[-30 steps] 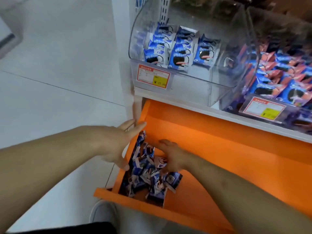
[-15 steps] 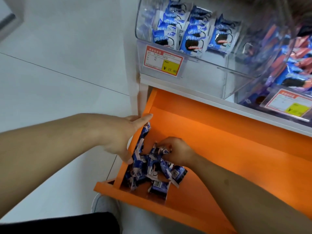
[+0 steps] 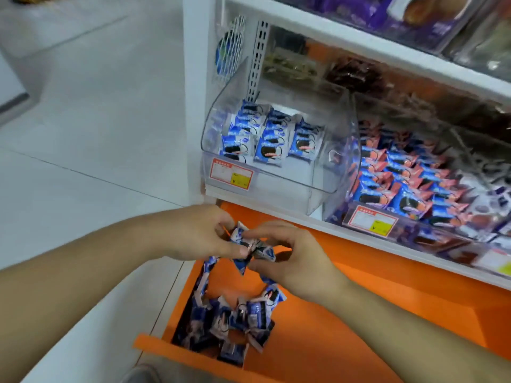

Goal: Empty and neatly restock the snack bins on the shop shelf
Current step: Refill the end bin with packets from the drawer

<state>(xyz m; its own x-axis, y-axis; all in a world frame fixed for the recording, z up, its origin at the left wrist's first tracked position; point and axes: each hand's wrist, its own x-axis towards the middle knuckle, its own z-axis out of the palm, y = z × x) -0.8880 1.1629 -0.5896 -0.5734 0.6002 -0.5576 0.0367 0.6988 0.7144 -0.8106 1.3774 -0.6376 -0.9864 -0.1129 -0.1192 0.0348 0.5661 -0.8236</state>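
A pile of small blue-and-white cookie packets (image 3: pixel 235 324) lies in the left corner of the orange bottom shelf (image 3: pixel 359 313). Above the pile, my left hand (image 3: pixel 199 233) and my right hand (image 3: pixel 293 255) both pinch a small bunch of these packets (image 3: pixel 249 247) between them. Some packets hang down from the bunch towards the pile. The clear snack bin (image 3: pixel 326 150) on the white shelf above holds three neat rows of the same packets (image 3: pixel 271 136) on its left side; its right side is bare.
Right of it, a second clear bin (image 3: pixel 367 219) is full of blue-and-pink packets (image 3: pixel 409 183). Yellow-and-red price tags sit on both bin fronts. Higher shelves carry darker snacks. Grey tiled floor (image 3: pixel 83 134) lies to the left. The orange shelf has a raised front lip (image 3: pixel 154 344).
My right hand lifted a bunch of packets out of the pile. My left hand left the shelf's side edge and joined it on the bunch. The view tilted upward.
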